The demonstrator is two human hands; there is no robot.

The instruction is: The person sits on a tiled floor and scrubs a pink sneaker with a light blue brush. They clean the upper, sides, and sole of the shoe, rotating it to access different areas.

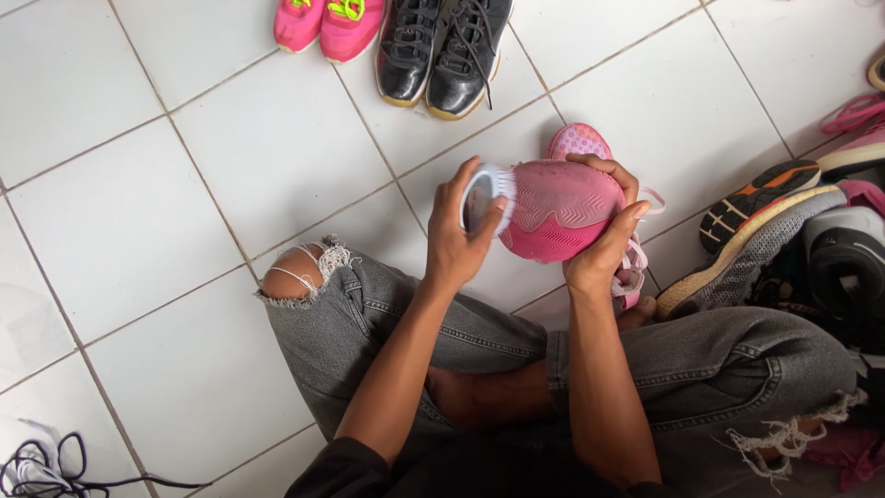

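Above the crossed legs in torn grey jeans point(479, 346), the person is holding a pink shoe point(562, 210) sole-up in the air. The right hand point(604, 242) is cupping the shoe from behind, thumb below and fingers curled over the top edge. The left hand point(456, 235) is gripping a white brush point(487, 195) and pressing it against the heel end of the sole. A second pink shoe point(579, 141) is lying on the white tiled floor point(184, 212) just behind. Black sneakers point(444, 51) and bright pink sneakers point(324, 23) are standing farther off, a heap of shoes point(784, 231) is lying at the right, and black laces point(41, 466) are lying at the lower left.
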